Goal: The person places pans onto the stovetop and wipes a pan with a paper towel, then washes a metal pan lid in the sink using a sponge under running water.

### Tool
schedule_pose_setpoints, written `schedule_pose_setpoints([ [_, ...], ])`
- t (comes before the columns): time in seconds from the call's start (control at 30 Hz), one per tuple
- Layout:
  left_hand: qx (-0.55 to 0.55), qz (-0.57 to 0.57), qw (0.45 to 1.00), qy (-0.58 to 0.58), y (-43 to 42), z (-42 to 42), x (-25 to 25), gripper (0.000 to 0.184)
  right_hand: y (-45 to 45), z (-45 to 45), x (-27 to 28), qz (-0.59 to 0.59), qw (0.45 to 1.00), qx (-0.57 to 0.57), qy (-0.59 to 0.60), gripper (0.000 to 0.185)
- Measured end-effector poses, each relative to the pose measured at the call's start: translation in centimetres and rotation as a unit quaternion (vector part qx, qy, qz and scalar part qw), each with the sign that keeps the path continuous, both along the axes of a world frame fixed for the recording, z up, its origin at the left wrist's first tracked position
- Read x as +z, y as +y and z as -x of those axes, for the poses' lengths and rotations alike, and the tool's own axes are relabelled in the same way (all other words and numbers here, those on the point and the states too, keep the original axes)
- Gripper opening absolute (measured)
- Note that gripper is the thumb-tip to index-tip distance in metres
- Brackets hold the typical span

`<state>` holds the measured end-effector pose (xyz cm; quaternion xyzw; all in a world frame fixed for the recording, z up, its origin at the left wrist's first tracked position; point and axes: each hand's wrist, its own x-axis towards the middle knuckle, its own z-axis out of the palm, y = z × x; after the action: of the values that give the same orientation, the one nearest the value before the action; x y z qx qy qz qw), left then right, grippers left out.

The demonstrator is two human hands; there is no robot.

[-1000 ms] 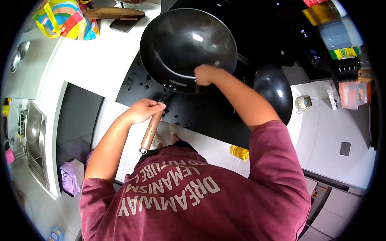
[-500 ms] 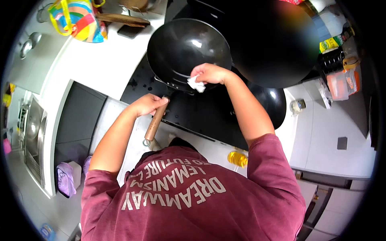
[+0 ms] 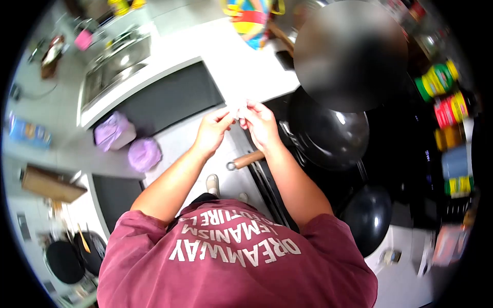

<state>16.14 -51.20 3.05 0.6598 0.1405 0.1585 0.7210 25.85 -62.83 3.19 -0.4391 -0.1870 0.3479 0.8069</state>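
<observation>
Both hands meet in front of me, off the left side of the stove. My left hand pinches a small piece of white crumpled tissue from one side. My right hand has its fingers closed at the tissue's other side. Much of the tissue is covered by the fingers. Just right of my right hand, a black wok rests on the stove, its wooden handle sticking out under my right forearm. Neither hand holds the handle.
A second dark pan stands at the stove's near right. The white counter runs left to a steel sink. Two purple-bagged bins stand on the floor. Bottles line the far right. A blurred round patch hides part of the stove.
My left hand has let go of the wok handle. My right hand has left the wok's rim with the tissue, and both hands now meet. The view has turned left.
</observation>
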Motion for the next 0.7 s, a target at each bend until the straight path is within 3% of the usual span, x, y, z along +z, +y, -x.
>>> schedule_pose_setpoints([
  [0.13, 0.087, 0.131, 0.988, -0.011, 3.7, 6.3, -1.1, 0.025, 6.4, 5.2, -0.6, 0.07, 0.973, -0.001, -0.22, 0.022],
  [0.27, 0.208, 0.167, 0.963, -0.044, 8.3, 12.2, -0.6, 0.028, 12.3, 10.5, 1.3, 0.091, 0.891, 0.047, -0.442, 0.028],
  [0.3, 0.23, 0.155, 0.959, -0.053, 10.3, 14.1, -0.9, 0.028, 14.0, 11.9, 2.0, 0.066, 0.899, 0.095, -0.422, 0.032],
  [0.43, 0.317, 0.121, 0.939, -0.05, 16.5, 22.0, -0.9, 0.027, 21.6, 17.1, 2.3, 0.049, 0.843, 0.227, -0.484, 0.042],
  [0.5, 0.364, 0.113, 0.923, -0.051, 20.0, 26.0, -1.4, 0.021, 26.2, 20.9, 0.8, 0.017, 0.876, 0.276, -0.395, 0.044],
  [0.57, 0.443, -0.003, 0.895, -0.054, 22.9, 29.7, -1.4, 0.017, 29.9, 24.7, 0.2, 0.012, 0.897, 0.362, -0.253, 0.052],
  [0.7, 0.539, -0.224, 0.812, -0.004, 26.9, 36.5, -1.7, 0.013, 36.5, 32.2, -0.7, 0.096, 0.893, 0.434, -0.066, 0.032],
])
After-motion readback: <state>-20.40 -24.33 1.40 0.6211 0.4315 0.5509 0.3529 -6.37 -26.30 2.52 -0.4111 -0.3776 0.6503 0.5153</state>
